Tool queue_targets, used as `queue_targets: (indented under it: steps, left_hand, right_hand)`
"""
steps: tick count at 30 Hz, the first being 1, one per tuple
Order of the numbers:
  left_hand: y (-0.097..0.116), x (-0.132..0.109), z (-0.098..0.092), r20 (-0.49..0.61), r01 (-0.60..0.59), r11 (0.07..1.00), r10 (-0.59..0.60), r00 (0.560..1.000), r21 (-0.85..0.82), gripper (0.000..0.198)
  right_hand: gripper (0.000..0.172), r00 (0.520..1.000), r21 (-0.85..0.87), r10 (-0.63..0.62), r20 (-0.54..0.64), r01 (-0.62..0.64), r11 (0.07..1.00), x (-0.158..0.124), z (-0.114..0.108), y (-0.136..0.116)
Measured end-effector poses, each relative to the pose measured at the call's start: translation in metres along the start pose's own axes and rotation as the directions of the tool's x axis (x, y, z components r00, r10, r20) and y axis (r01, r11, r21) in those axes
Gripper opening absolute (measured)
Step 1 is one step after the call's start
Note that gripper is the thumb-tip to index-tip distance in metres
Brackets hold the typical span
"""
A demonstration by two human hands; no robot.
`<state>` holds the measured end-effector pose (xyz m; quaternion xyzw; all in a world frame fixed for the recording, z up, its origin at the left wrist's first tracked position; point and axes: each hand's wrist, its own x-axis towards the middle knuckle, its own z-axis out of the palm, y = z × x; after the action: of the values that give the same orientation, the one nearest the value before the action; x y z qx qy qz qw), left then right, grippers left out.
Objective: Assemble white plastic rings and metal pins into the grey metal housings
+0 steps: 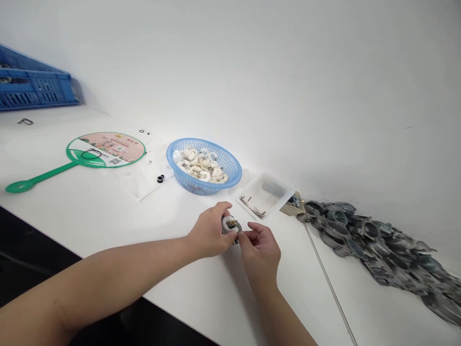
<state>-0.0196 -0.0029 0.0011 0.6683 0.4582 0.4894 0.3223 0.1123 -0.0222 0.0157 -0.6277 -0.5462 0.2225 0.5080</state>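
Note:
My left hand [209,231] is curled around a small white ring-shaped part [230,224] with metal bits on it, holding it just above the white table [108,211]. My right hand [258,249] meets it from the right, its fingertips pinched at the part's edge. Whether the right fingers hold a separate tiny piece is hidden. Just beyond the hands stands a blue plastic basket [203,165] filled with several similar white rings. A shallow clear tray [265,195] with thin metal pins lies to the right of the basket.
A long heap of grey metal housings [378,245] runs along the wall at the right. A green-handled round fan [86,156] with a black ring on it lies at the left. A blue crate [32,81] stands far left. A small black ring [160,179] lies on a clear sheet.

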Motion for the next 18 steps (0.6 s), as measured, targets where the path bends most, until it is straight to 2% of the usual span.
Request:
queue_targets:
  steps: [4, 9, 18]
  left_hand:
    - [-0.0007, -0.001, 0.0027, 0.011, 0.016, 1.0, -0.016, 1.0, -0.019, 0.054]
    - [-0.0002, -0.0015, 0.0041, 0.026, -0.017, 1.0, 0.018, 0.999, -0.019, 0.046]
    - [-0.0042, 0.0001, 0.0033, 0.038, 0.007, 0.998, -0.005, 0.999, -0.062, 0.049]
  right_hand:
    - [0.03, 0.998, -0.098, -0.047, -0.03, 0.044, 0.994, -0.0008, 0.0006, -0.0013]
    - [0.029, 0.999, -0.118, -0.025, -0.039, 0.02, 0.993, -0.0006, 0.0008, -0.0015]
    - [0.033, 0.998, 0.005, 0.042, 0.055, -0.042, 0.999, 0.0035, -0.0013, 0.0054]
